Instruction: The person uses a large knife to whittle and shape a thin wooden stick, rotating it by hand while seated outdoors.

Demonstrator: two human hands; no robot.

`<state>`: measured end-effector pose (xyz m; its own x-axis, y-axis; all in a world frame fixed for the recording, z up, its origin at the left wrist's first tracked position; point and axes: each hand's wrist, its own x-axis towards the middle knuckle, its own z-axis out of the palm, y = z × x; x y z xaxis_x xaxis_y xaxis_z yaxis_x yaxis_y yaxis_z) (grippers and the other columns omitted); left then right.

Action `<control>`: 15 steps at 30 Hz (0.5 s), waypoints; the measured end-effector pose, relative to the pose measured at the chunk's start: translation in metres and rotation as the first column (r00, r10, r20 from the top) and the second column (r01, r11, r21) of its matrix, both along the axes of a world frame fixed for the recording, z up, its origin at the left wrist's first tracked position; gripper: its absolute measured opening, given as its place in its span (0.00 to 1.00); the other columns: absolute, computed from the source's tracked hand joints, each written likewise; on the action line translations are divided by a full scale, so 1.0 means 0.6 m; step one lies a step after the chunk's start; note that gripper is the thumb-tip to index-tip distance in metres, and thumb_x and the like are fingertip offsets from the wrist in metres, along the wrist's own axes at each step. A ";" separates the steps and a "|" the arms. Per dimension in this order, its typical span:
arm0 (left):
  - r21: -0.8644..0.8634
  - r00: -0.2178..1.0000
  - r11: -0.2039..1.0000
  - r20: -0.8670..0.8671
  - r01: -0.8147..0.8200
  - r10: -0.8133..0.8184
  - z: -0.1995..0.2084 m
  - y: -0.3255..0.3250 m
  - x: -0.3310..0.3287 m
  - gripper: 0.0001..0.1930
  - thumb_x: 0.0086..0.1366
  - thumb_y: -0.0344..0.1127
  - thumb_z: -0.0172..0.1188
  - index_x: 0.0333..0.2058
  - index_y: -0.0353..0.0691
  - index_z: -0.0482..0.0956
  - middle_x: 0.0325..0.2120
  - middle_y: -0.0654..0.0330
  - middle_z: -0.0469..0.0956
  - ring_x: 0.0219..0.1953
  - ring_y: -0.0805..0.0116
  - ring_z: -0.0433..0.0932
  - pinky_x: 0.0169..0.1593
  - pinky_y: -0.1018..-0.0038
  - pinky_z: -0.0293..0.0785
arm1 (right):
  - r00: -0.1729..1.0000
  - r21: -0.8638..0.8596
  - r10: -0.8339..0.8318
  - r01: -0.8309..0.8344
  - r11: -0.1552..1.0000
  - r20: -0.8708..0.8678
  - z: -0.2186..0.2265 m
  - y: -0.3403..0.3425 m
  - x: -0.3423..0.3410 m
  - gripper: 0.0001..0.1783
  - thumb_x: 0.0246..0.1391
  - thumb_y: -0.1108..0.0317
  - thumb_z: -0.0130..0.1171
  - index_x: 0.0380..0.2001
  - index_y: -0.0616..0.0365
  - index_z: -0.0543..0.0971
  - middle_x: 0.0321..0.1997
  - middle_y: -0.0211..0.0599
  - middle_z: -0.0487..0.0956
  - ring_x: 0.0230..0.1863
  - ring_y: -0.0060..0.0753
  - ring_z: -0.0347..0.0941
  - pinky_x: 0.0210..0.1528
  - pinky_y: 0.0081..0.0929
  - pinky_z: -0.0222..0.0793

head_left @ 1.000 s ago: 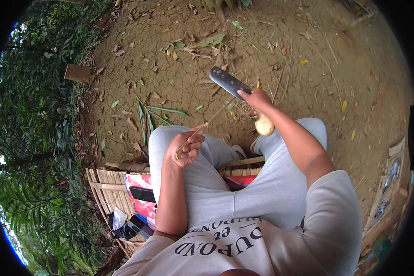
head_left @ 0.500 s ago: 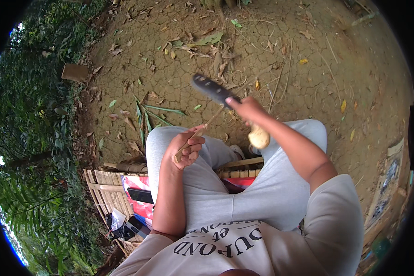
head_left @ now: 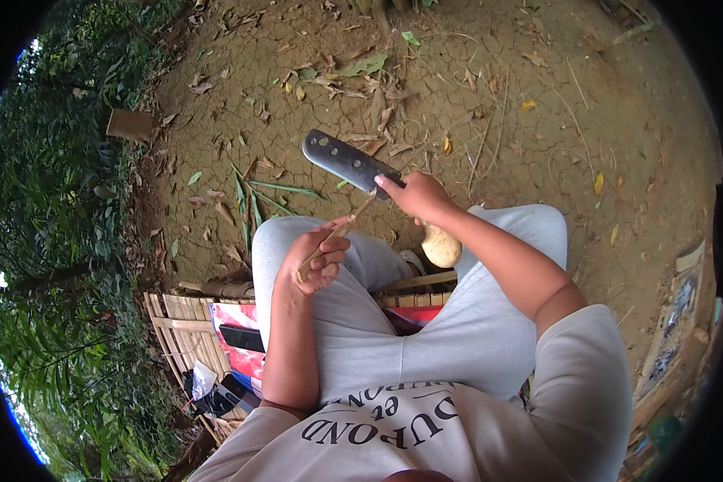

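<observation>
A thin wooden stick (head_left: 342,230) slants up and to the right out of my left hand (head_left: 319,259), whose fingers are wrapped round its lower part. My right hand (head_left: 415,198) grips a broad dark-bladed knife (head_left: 345,158) with holes along the blade. The blade points to the upper left, and its edge near the hand meets the stick's far tip. Below my right hand shows the knife's rounded, pale wooden handle end (head_left: 440,247); the rest of the handle is hidden by my fingers. Both hands are above my lap.
I sit on a slatted bamboo bench (head_left: 186,329) with a red and white cloth. A black phone (head_left: 242,337) and a white plastic bag (head_left: 204,380) lie at my left. Cracked earth ahead carries dry leaves and green blades (head_left: 285,190). Dense foliage borders the left.
The knife has shifted left, its blade turning slightly flatter as my right hand came along. My left hand and the stick have moved slightly left.
</observation>
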<state>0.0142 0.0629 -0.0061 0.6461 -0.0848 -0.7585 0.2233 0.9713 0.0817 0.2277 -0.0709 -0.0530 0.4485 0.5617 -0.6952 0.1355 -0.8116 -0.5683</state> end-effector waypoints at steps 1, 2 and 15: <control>0.018 1.000 1.000 0.007 0.013 -0.013 0.000 -0.003 0.002 0.16 0.75 0.34 0.32 0.55 0.42 0.65 0.16 0.70 0.61 0.08 0.84 0.54 0.06 0.86 0.51 | 1.000 0.030 0.004 -0.004 1.000 -0.019 0.007 0.001 0.005 0.38 0.57 0.32 0.50 0.27 0.64 0.79 0.16 0.36 0.77 0.15 0.30 0.75 0.22 0.29 0.73; 0.036 1.000 0.999 0.013 0.026 -0.026 0.002 -0.009 0.006 0.16 0.75 0.34 0.32 0.55 0.42 0.65 0.16 0.70 0.61 0.08 0.83 0.54 0.07 0.86 0.51 | 1.000 -0.007 -0.008 0.008 1.000 -0.012 -0.013 0.004 0.018 0.37 0.57 0.33 0.50 0.26 0.63 0.79 0.15 0.36 0.77 0.15 0.31 0.76 0.22 0.29 0.72; 0.147 0.995 0.984 -0.003 0.099 -0.100 0.007 -0.029 0.012 0.16 0.75 0.35 0.32 0.54 0.43 0.65 0.17 0.71 0.60 0.09 0.84 0.53 0.08 0.86 0.48 | 0.992 0.057 0.040 -0.033 0.998 -0.121 0.026 -0.018 -0.014 0.38 0.58 0.33 0.50 0.18 0.63 0.75 0.12 0.34 0.73 0.12 0.27 0.72 0.17 0.27 0.70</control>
<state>0.0217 0.0456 -0.0020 0.6437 -0.0363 -0.7644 0.3172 0.9217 0.2234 0.2191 -0.0817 -0.0375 0.3405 0.6150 -0.7112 0.0912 -0.7745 -0.6260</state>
